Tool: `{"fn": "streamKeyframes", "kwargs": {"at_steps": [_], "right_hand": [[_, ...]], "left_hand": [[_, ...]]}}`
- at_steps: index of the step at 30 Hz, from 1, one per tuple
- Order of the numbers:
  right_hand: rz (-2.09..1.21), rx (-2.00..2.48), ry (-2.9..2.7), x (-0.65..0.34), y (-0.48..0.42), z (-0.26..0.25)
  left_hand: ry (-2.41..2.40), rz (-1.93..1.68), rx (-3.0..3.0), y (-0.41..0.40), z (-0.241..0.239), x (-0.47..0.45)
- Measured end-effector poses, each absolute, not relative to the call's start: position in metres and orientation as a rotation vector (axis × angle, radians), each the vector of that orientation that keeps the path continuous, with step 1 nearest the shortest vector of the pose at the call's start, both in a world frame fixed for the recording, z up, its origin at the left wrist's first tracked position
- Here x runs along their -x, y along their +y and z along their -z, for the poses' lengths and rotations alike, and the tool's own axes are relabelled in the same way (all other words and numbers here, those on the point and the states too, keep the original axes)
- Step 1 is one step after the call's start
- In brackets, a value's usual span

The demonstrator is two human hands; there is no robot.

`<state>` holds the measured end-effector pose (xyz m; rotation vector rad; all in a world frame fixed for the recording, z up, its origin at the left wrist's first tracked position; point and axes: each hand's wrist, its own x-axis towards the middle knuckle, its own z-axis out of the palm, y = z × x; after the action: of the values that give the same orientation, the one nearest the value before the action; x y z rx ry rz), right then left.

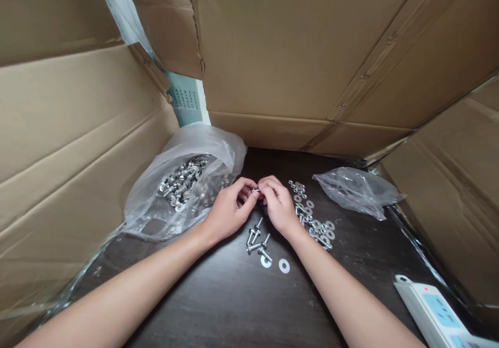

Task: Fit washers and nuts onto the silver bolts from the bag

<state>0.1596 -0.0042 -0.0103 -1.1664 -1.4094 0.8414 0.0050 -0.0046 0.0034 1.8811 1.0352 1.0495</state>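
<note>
My left hand (230, 208) and my right hand (277, 202) meet above the dark table, fingertips together. Between them is a small silver bolt (255, 190); the left fingers pinch it, and the right thumb and fingers close on its other end. Whether a nut or washer sits on it is too small to tell. Just below the hands lie several bolts (255, 233) with parts fitted on their shanks. Two flat washers (284, 266) rest nearer to me. Beside my right wrist spreads a loose pile of washers, nuts and bolts (307, 215).
A clear plastic bag (156, 202) full of metal hardware lies open at the left. Another thin plastic bag (356, 188) lies at the back right. A white power strip (432, 306) is at the front right. Cardboard walls (296, 47) enclose the table.
</note>
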Motion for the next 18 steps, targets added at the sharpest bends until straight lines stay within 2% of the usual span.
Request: {"fn": "streamKeyframes", "kwargs": {"at_steps": [18], "right_hand": [[-0.869,1.185,-1.425,-0.1595,-0.0083,0.0041]], "left_hand": [[1.086,-1.113,-1.828,-0.0057,-0.0067,-0.0042]]}}
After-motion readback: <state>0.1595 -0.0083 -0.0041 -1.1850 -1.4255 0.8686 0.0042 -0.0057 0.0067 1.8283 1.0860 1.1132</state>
